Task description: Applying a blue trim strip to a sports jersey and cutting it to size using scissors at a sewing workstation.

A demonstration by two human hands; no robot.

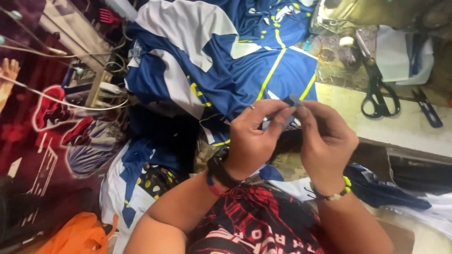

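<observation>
A small blue strip of fabric [293,100] is being pinched between both hands, just above the lap. The left hand [254,136] is closed on it with thumb and forefinger pressed together, and the right hand [325,136] is closed on it from the opposite side, so that the fingertips of the two hands are nearly touching. Beyond the hands, a heap of blue, white and yellow jerseys [221,51] is spread out. Past the right hand, on the desk [414,127], a pair of black scissors [379,91] is laid, well apart from the fingers, with a smaller dark clipper [428,109] beside it.

The grip could be lost (the piece is tiny and held only at its edges), and the strip would probably be dropped into the dark cloth below the hands, where it would be hard to find. A crooked fold could also be made if one hand is pulled harder than the other.

Most of the strip is hidden by the fingers; its shape and length cannot be made out. The objects beyond the scissors are cut off and blurred.
</observation>
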